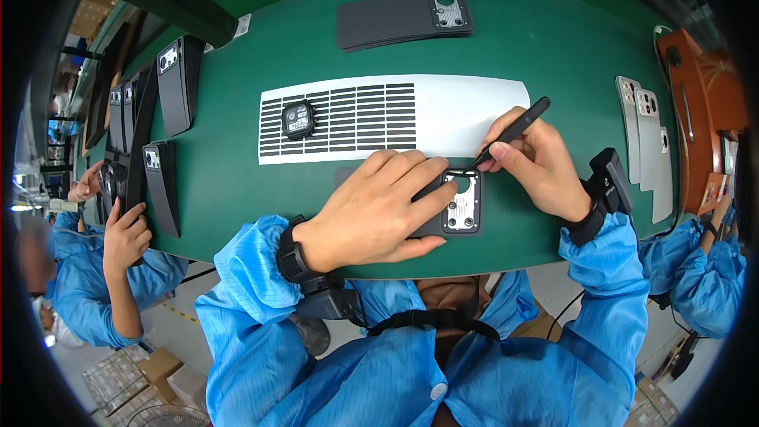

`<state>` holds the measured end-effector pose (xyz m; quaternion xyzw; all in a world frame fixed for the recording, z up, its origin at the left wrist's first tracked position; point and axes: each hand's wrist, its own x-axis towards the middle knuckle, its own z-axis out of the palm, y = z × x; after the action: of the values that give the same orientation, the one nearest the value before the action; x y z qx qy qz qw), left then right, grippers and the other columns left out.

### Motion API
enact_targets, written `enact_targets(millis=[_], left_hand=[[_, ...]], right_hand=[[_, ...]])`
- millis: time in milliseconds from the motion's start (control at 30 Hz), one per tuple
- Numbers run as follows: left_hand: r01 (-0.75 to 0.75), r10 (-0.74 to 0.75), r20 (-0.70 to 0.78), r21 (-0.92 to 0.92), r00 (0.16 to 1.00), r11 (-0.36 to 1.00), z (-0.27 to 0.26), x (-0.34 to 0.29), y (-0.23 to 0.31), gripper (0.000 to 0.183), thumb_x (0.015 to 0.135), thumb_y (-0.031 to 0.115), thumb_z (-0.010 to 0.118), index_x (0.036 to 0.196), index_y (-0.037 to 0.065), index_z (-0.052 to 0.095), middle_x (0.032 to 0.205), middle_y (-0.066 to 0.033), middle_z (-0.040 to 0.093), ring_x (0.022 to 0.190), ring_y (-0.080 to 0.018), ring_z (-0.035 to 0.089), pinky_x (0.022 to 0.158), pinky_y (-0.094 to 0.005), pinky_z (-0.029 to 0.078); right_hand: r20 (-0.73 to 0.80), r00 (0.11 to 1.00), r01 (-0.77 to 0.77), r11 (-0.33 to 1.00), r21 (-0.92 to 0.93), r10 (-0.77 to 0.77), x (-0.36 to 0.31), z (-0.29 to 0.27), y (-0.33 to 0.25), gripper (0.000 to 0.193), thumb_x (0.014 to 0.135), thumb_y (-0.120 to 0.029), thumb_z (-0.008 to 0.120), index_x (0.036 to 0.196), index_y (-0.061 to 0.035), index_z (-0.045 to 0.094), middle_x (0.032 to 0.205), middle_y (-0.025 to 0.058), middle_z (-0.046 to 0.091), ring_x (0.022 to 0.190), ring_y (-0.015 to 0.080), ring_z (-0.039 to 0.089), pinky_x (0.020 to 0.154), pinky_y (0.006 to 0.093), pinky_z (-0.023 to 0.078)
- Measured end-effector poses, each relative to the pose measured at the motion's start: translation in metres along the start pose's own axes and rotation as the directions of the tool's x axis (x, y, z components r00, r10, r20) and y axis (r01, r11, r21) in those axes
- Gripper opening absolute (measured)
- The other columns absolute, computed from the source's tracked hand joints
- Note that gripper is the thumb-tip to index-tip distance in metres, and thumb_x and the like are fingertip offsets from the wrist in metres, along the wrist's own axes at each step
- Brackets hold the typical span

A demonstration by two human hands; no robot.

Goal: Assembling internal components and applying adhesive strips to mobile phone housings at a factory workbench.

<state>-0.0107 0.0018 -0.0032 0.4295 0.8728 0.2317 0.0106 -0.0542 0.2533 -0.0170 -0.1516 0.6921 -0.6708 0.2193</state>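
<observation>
My left hand [383, 205] lies flat over a dark phone back cover [427, 225], fingers spread, the index fingertip at its camera cutout. The cover's silver camera plate [461, 212] has a round hole and shows right of the fingers. Pinched in my right hand [541, 162] are black tweezers [518, 125], their tips down at the plate's upper edge; whether they grip a strip there is too small to tell. Just beyond lies a white sheet [470, 107] with rows of black strips [371, 119]. A square black camera part [298, 119] sits on its left side.
A stack of dark phone covers [387, 22] lies at the far side. More covers [178, 83] stand at left, near a co-worker's hand [126, 237]. Light covers [650, 126] lie at right by an orange-brown box [704, 111]. The green table's [237, 198] front edge is close to me.
</observation>
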Motion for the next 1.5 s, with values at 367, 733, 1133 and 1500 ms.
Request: enact_targets(millis=[367,733,1133,1500], left_hand=[[0.008,-0.008,-0.010,0.021,1.000,1.000,0.0038,0.0007,-0.0001,0.059,0.072,0.042,0.081,0.116,0.007,0.065,0.126,-0.0142,0.057,0.114,-0.0316,0.053,0.094,-0.0431,0.044],[0.024,-0.024,-0.005,0.017,1.000,1.000,0.0035,0.0013,0.0006,0.060,0.072,0.041,0.081,0.119,0.008,0.064,0.127,-0.0125,0.057,0.114,-0.0310,0.053,0.094,-0.0432,0.043],[0.028,-0.028,-0.005,0.025,1.000,0.999,0.0041,0.0017,0.0010,0.061,0.073,0.041,0.079,0.122,0.009,0.064,0.127,-0.0123,0.057,0.115,-0.0313,0.053,0.094,-0.0433,0.042],[0.048,-0.049,0.023,0.028,0.999,0.998,0.0040,0.0023,0.0015,0.064,0.074,0.041,0.078,0.126,0.009,0.062,0.125,-0.0116,0.055,0.114,-0.0311,0.051,0.095,-0.0428,0.041]], right_hand=[[-0.008,1.000,0.003,1.000,-0.012,-0.003,0.0008,-0.0001,0.0007,0.009,0.097,0.000,0.055,0.105,0.0030,0.054,0.096,0.0089,0.061,0.086,0.0155,0.069,0.074,0.0271,0.056],[-0.006,1.000,0.014,1.000,-0.024,-0.014,0.0003,-0.0007,0.0011,0.010,0.097,-0.001,0.055,0.106,0.0032,0.054,0.096,0.0088,0.061,0.085,0.0159,0.069,0.074,0.0271,0.056],[-0.002,0.999,0.037,0.999,-0.029,-0.037,0.0000,-0.0009,0.0015,0.009,0.097,-0.001,0.055,0.105,0.0031,0.054,0.096,0.0090,0.061,0.085,0.0161,0.069,0.073,0.0274,0.056],[-0.006,0.999,0.044,0.998,-0.034,-0.044,0.0003,-0.0006,0.0023,0.009,0.096,0.000,0.056,0.104,0.0034,0.054,0.095,0.0084,0.061,0.084,0.0156,0.069,0.073,0.0270,0.056]])
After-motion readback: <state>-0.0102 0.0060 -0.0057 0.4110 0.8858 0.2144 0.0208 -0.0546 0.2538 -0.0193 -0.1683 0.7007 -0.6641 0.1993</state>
